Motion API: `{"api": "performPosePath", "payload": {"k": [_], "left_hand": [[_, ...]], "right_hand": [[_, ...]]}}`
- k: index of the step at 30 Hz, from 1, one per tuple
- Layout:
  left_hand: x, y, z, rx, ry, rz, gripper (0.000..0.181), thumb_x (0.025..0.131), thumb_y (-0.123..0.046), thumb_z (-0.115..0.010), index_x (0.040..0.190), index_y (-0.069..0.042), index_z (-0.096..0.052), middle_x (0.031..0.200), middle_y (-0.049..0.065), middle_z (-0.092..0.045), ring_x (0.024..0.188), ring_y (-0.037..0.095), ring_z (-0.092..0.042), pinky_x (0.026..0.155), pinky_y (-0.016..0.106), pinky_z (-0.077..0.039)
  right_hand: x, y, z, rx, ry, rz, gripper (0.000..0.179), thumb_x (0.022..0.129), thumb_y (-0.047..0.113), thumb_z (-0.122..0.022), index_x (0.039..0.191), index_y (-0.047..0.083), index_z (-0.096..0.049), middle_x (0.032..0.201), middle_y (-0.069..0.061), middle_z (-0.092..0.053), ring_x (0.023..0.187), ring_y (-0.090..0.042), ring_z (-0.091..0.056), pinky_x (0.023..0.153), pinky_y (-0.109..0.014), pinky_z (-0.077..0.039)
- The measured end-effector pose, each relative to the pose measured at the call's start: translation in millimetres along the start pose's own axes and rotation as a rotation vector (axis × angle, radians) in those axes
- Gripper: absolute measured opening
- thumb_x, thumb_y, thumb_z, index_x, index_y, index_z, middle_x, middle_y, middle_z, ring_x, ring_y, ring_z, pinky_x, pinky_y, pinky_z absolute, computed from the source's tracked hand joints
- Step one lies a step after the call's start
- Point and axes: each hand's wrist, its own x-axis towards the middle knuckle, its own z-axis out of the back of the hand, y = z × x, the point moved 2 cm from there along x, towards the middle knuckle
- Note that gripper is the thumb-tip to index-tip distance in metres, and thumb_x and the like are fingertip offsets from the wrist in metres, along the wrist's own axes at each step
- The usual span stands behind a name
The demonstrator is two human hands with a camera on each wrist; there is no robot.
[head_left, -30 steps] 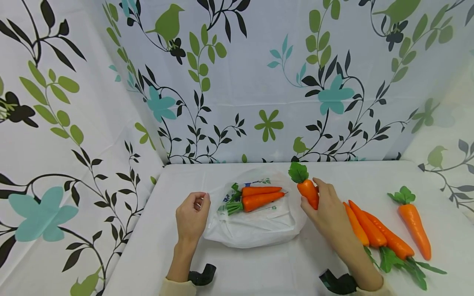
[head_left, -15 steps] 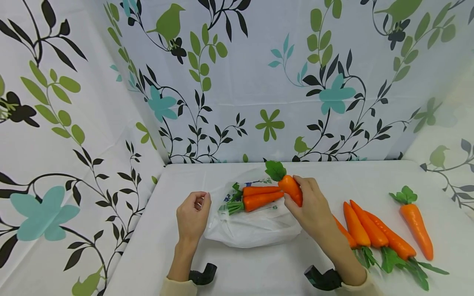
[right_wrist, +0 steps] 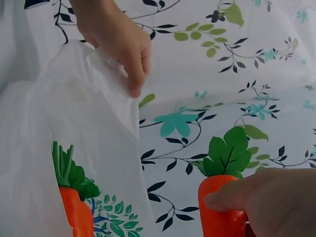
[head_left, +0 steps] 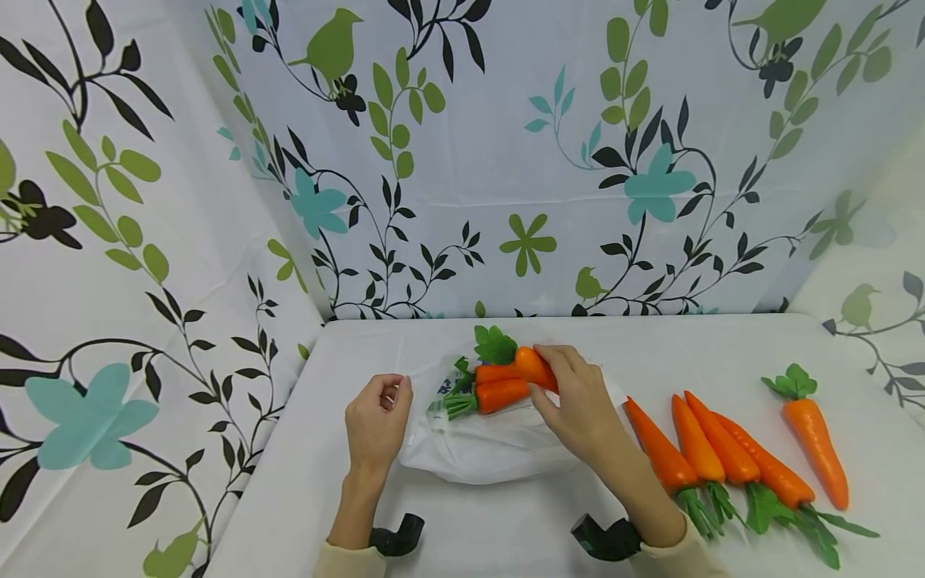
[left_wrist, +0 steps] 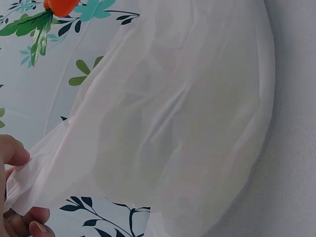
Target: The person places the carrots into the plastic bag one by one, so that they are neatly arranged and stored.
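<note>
My left hand (head_left: 377, 417) pinches the edge of a white plastic bag (head_left: 484, 461), and the left wrist view shows the film pulled taut from the fingertips. Two orange carrots (head_left: 499, 395) with green tops lie on the bag's printed side at its mouth. My right hand (head_left: 578, 393) grips a third carrot (head_left: 531, 365) by its thick upper end, over the other two, leaves pointing up and left. In the right wrist view the thumb presses on this carrot (right_wrist: 217, 197), while its lower end is out of frame.
Several carrots (head_left: 723, 441) lie in a row on the white table (head_left: 506, 538) at right, tops toward the front. One more carrot (head_left: 817, 449) lies further right, leaves at the back. A patterned curtain (head_left: 462, 160) hangs behind the table.
My right hand has moved left with the carrot, from the bag's right edge to over the two carrots at the mouth. The left hand has stayed still on the bag.
</note>
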Motion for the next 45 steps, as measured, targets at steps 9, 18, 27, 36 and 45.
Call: {"api": "performPosePath", "payload": {"k": [9, 18, 27, 36, 45], "left_hand": [[-0.2, -0.8, 0.3, 0.001, -0.004, 0.000, 0.009, 0.089, -0.011, -0.072, 0.088, -0.002, -0.073, 0.066, 0.006, -0.065, 0.057, 0.010, -0.054, 0.055, 0.013, -0.042], [0.8, -0.9, -0.5, -0.009, -0.006, -0.017, 0.008, 0.088, -0.010, -0.072, 0.088, -0.002, -0.073, 0.065, 0.006, -0.064, 0.056, 0.010, -0.054, 0.055, 0.013, -0.043], [0.8, -1.1, -1.0, -0.007, 0.000, -0.018, 0.008, 0.089, -0.010, -0.072, 0.088, -0.002, -0.073, 0.066, 0.006, -0.064, 0.056, 0.010, -0.054, 0.055, 0.013, -0.043], [0.7, -1.8, -0.7, 0.003, 0.004, -0.019, 0.010, 0.089, -0.011, -0.072, 0.089, -0.002, -0.073, 0.066, 0.006, -0.065, 0.057, 0.010, -0.053, 0.055, 0.014, -0.043], [1.7, -3.0, -0.5, 0.009, 0.005, -0.011, 0.010, 0.089, -0.012, -0.072, 0.088, -0.003, -0.073, 0.066, 0.005, -0.064, 0.057, 0.009, -0.053, 0.055, 0.014, -0.043]], "right_hand": [[-3.7, 8, -25, -0.042, 0.064, 0.134, 0.054, 0.084, 0.012, -0.080, 0.134, 0.006, -0.059, 0.130, -0.010, -0.063, 0.122, -0.029, -0.057, 0.095, -0.047, -0.040], [-7.0, 9, -40, -0.045, 0.100, 0.171, 0.052, 0.083, 0.012, -0.081, 0.131, 0.009, -0.061, 0.129, -0.005, -0.065, 0.124, -0.026, -0.058, 0.096, -0.050, -0.037], [-6.7, -4, -52, -0.065, 0.166, 0.146, 0.052, 0.083, 0.016, -0.081, 0.131, 0.011, -0.061, 0.128, -0.008, -0.064, 0.123, -0.029, -0.057, 0.100, -0.059, -0.038], [-9.2, -14, -63, -0.081, 0.277, 0.096, 0.045, 0.086, 0.013, -0.078, 0.128, 0.013, -0.063, 0.127, -0.009, -0.063, 0.121, -0.032, -0.055, 0.104, -0.068, -0.035], [-11.0, -19, -72, -0.117, 0.317, 0.090, 0.044, 0.086, 0.011, -0.078, 0.128, 0.015, -0.064, 0.129, -0.007, -0.065, 0.122, -0.030, -0.056, 0.094, -0.052, -0.039]]}}
